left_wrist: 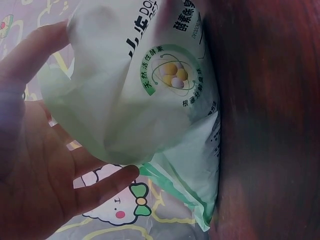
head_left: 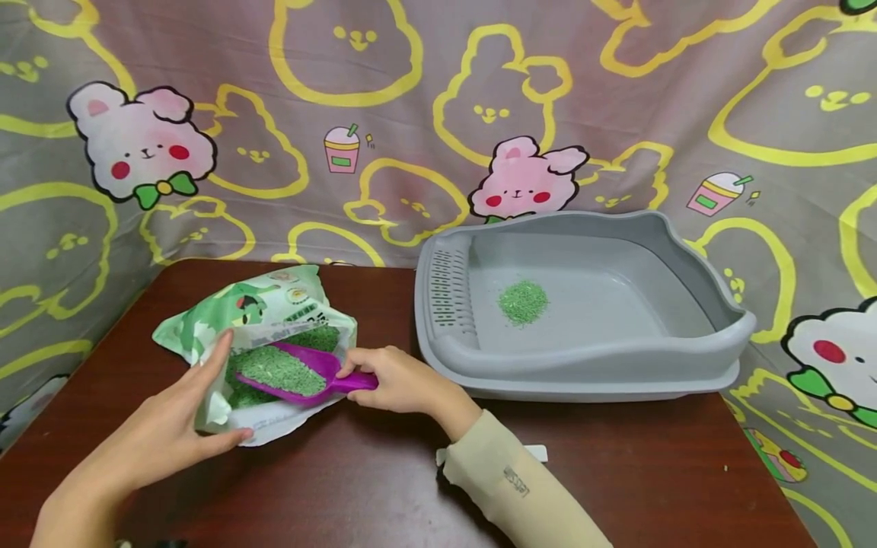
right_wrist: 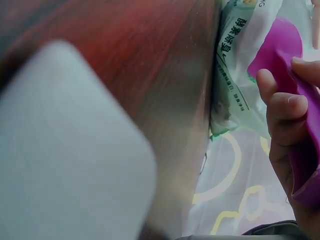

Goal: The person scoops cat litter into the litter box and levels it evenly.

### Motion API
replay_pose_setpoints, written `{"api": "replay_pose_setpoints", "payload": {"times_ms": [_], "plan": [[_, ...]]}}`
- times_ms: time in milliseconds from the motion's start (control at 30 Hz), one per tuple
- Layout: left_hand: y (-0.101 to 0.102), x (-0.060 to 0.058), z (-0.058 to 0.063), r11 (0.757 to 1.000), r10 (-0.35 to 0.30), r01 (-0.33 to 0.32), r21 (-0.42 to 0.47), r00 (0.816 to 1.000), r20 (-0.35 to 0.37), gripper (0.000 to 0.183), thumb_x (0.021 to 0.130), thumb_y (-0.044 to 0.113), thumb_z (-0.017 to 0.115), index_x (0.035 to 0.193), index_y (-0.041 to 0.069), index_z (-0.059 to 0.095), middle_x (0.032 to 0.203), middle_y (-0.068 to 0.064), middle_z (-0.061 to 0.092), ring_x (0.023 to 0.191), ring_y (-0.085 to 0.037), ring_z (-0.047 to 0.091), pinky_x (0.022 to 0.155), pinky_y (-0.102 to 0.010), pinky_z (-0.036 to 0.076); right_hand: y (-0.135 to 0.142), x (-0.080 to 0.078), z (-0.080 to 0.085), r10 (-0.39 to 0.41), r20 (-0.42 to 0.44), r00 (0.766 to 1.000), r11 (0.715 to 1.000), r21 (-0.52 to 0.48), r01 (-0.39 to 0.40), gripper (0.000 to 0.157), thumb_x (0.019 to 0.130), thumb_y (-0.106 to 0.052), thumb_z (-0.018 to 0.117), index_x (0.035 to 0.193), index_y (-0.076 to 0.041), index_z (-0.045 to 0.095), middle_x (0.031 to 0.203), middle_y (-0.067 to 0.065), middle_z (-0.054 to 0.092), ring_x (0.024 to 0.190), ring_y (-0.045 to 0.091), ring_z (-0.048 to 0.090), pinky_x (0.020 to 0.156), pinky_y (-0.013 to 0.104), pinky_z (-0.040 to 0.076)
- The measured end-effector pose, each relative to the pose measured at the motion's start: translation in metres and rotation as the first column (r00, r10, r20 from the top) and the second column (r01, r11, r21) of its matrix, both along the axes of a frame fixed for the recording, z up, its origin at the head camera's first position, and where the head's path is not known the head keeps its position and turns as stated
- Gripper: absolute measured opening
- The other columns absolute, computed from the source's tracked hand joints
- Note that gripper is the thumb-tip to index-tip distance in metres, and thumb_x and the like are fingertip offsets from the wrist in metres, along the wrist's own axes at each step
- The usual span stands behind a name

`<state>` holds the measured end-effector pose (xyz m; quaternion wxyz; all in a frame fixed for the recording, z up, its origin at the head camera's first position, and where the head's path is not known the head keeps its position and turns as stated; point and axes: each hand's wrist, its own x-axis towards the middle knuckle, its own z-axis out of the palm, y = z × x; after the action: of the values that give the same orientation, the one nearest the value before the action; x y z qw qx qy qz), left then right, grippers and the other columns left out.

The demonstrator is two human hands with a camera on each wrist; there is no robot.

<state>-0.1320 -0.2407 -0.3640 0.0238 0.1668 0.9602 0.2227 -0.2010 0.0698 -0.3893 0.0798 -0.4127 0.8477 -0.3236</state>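
Note:
My right hand (head_left: pixel 393 380) grips the handle of a purple scoop (right_wrist: pixel 282 47). Green pellets (head_left: pixel 284 371) are heaped in its bowl, which lies inside the mouth of a white and green bag (head_left: pixel 274 301). More green pellets show in the bag around the scoop. At the bag's near left side, my left hand (head_left: pixel 154 426) spreads its thumb and fingers along the mouth's edge. In the left wrist view, the extended fingers (left_wrist: pixel 107 187) reach along the printed bag (left_wrist: pixel 125 125). The bag lies tilted with its mouth toward me.
A grey litter box (head_left: pixel 582 365) stands at the right of the brown table (head_left: pixel 356 472), with a small pile of green pellets (head_left: pixel 524 302) on its floor. A white flat object (head_left: pixel 537 453) is partly hidden under the right sleeve. Patterned cloth (head_left: pixel 411 84) hangs behind the table.

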Motion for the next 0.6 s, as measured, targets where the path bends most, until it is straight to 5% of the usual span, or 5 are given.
{"api": "replay_pose_setpoints", "payload": {"times_ms": [600], "plan": [[-0.001, -0.001, -0.001, 1.0, 0.006, -0.007, 0.023, 0.999, 0.035, 0.125, 0.076, 0.054, 0.081, 0.16, 0.028, -0.008, 0.161, -0.031, 0.019, 0.134, -0.061, 0.035, 0.093, -0.073, 0.038, 0.012, 0.015, 0.007, -0.004, -0.052, 0.999, 0.998, -0.064, 0.001, 0.021, 0.089, -0.014, 0.073, 0.109, -0.013, 0.066, 0.086, -0.003, 0.071, 0.065, 0.002, 0.047, 0.062, 0.011, 0.039]]}}
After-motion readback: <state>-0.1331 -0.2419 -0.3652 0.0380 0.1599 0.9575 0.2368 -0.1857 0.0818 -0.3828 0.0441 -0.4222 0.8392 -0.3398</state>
